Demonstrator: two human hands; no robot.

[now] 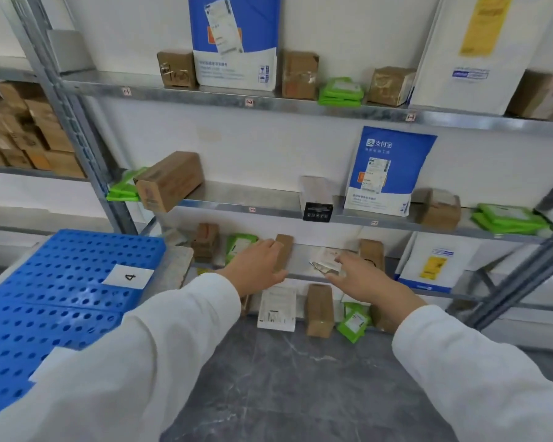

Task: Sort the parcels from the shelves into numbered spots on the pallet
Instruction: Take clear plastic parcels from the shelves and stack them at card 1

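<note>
Cardboard box (pixel 283 252) beside left hand (pixel 256 266), pallet (pixel 61 282) left

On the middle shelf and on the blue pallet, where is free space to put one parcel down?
The middle shelf is bare between the tilted brown box and the small black-and-white box. The blue pallet is free around the paper label 4. The lower shelf is crowded where both hands, left and right, reach among small boxes and green packets.
</note>
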